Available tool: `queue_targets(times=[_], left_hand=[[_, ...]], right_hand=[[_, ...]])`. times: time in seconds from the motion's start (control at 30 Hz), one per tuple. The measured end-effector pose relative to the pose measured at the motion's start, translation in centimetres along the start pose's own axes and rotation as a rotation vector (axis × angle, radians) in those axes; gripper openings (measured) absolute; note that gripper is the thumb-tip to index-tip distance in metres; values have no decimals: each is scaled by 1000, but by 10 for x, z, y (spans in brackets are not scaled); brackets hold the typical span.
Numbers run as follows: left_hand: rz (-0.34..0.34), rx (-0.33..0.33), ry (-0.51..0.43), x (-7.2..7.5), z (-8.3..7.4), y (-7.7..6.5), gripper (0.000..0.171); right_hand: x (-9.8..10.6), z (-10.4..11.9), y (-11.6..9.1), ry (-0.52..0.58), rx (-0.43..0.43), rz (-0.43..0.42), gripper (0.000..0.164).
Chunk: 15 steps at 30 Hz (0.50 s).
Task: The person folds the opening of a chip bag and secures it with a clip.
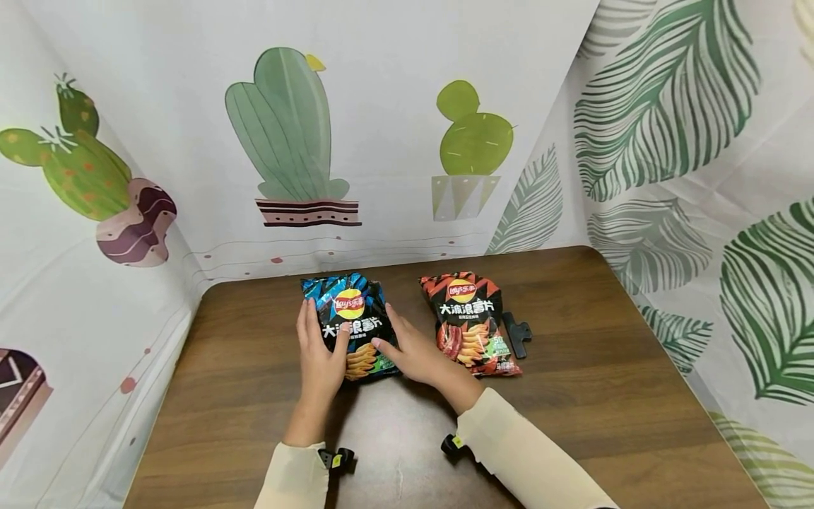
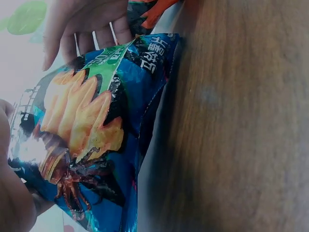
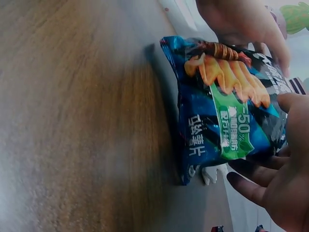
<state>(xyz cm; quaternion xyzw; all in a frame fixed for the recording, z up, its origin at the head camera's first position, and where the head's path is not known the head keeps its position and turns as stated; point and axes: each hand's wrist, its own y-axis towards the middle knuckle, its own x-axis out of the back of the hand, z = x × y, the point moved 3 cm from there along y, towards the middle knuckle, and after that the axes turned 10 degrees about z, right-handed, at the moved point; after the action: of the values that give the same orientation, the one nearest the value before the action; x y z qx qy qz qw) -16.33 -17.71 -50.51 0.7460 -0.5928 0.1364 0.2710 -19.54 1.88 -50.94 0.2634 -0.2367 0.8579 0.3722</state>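
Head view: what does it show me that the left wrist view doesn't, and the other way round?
Only the head view shows the round logo on the blue chip bag, the red chip bag in full, and the black object beside it.

Only the left wrist view shows the tentacled print low on the blue chip bag, apparently covered by the left hand in the head view.

Both show the wavy chip print, the green label, the left hand, the right hand and the wooden table.
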Motion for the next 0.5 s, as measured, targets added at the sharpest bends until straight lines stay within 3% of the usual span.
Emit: queue_targets(times=[0.2, 0.5], left_hand=[[18, -13, -32, -1, -2, -2, 82], [-16, -19, -105, 2, -8, -4, 84]], right_hand=[[0, -1, -2, 63, 20, -55, 81], [3, -2, -3, 134, 73, -239, 65]])
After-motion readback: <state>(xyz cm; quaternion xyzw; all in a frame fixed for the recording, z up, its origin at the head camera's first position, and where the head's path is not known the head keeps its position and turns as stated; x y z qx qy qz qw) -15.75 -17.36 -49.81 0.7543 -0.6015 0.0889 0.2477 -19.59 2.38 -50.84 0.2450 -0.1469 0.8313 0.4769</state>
